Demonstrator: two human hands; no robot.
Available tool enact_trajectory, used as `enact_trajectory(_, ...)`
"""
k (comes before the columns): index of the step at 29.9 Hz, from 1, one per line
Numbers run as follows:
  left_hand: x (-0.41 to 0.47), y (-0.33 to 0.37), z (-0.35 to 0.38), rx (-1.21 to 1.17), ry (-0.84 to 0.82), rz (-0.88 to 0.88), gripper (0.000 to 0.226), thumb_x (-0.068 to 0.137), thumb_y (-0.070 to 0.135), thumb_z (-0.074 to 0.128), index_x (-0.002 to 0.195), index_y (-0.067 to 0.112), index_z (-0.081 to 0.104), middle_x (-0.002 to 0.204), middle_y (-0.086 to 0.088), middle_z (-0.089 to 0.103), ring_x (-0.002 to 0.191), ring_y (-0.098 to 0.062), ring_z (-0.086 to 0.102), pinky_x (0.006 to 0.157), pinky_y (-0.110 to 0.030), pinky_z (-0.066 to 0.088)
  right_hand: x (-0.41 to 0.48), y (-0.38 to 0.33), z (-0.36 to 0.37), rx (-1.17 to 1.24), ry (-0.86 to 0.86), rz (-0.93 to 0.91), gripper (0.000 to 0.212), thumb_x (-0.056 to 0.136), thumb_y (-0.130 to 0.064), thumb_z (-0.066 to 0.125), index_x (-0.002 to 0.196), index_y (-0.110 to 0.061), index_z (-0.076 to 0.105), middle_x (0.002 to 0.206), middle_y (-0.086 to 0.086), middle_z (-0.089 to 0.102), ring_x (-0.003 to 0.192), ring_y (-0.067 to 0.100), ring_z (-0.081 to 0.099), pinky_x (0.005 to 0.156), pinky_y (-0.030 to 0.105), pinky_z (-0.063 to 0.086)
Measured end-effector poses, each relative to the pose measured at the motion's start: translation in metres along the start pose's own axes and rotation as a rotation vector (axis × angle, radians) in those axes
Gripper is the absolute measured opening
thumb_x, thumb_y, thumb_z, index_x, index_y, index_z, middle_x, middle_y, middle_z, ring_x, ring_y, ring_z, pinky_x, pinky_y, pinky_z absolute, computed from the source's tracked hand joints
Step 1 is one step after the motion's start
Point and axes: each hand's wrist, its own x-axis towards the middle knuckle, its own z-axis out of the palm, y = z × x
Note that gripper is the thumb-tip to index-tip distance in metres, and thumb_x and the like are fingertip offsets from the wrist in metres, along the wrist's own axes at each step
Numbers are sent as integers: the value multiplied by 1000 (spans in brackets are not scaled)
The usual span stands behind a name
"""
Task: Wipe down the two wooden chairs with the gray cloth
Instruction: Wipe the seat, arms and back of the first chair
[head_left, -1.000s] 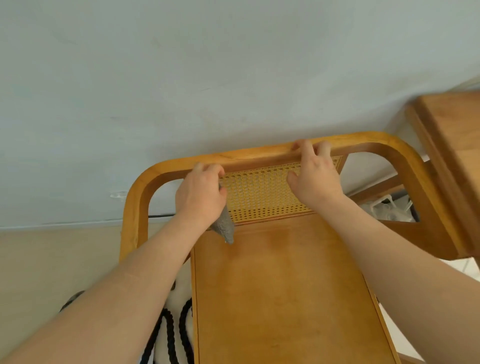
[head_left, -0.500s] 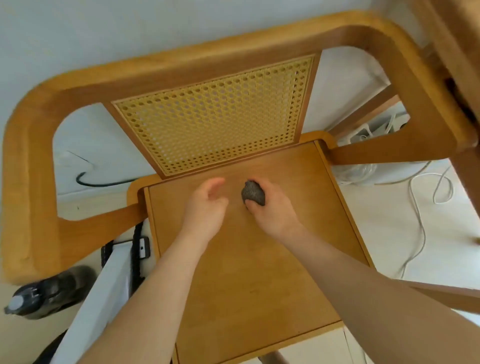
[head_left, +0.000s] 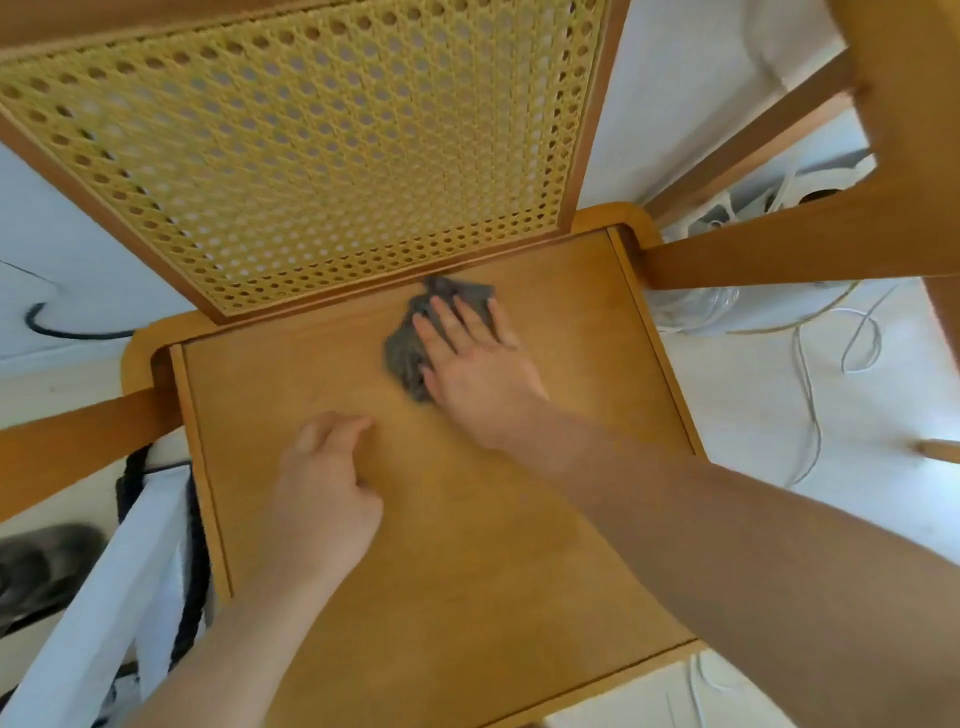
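Note:
A wooden chair fills the view, with a flat seat (head_left: 467, 545) and a woven cane backrest (head_left: 311, 145). The gray cloth (head_left: 408, 348) lies crumpled on the seat close to the backrest's lower edge. My right hand (head_left: 478, 364) lies flat on the cloth with fingers spread, pressing it against the seat. My left hand (head_left: 322, 499) hovers or rests on the seat's left middle, fingers loosely curled and holding nothing. Only one chair can be told for sure in this view.
The chair's arm rails run out at left (head_left: 78, 441) and right (head_left: 779, 249). White cables (head_left: 810, 389) trail over the pale floor at right. A white bag with dark rope handles (head_left: 156, 561) stands at the left, with a dark shoe (head_left: 41, 566) beside it.
The cloth passed from my left hand at the backrest to my right hand, which now presses it flat on the seat. My view dropped closer to the seat.

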Motion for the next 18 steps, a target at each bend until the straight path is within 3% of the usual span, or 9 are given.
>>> enact_trajectory(2, 14, 28, 7, 46, -7, 55, 66, 82, 1, 52, 142, 25, 40, 146, 3, 34, 132, -21, 33, 99, -29, 39, 1, 67, -7, 13, 6, 264, 56, 103, -39, 19, 154, -17, 11, 162, 13, 11, 149, 30, 9, 118, 49, 0)
enact_trajectory(4, 27, 68, 20, 43, -41, 193, 69, 83, 3, 52, 145, 25, 34, 153, 2, 27, 139, -20, 26, 111, -32, 29, -9, 108, -12, 35, -7, 436, 59, 102, -41, 20, 154, -17, 9, 161, 16, 10, 148, 34, 11, 119, 49, 5)
enact_trajectory(8, 43, 143, 51, 44, -121, 463, 66, 94, 13, 45, 152, 28, 16, 161, 4, 8, 146, -18, 11, 117, -33, 20, -58, 97, 4, 81, -57, 520, 70, 99, -43, 26, 154, -12, -4, 161, 21, -1, 148, 38, 1, 120, 48, 4)
enact_trajectory(11, 34, 159, 74, 194, -210, 565, 64, 99, 19, 41, 153, 24, 8, 161, 1, 4, 147, -19, 4, 119, -36, 14, -110, 79, 16, 108, -130, 575, 76, 97, -41, 28, 151, -8, -13, 159, 20, -13, 147, 37, -11, 121, 48, 3)
enact_trajectory(15, -3, 145, 88, 282, -233, 654, 60, 100, 22, 41, 152, 26, 11, 160, 0, 9, 146, -22, 11, 113, -38, 24, -158, 62, 23, 198, -150, 648, 74, 90, -45, 10, 152, -10, -12, 160, 18, -15, 147, 36, -12, 121, 46, 2)
enact_trajectory(18, -26, 143, 97, 266, -259, 684, 53, 98, 23, 41, 149, 27, 23, 157, -1, 18, 143, -23, 18, 108, -40, 31, -189, 47, 30, 204, -189, 699, 71, 95, -41, 18, 152, -9, -10, 160, 20, -12, 148, 36, -11, 121, 47, 7)
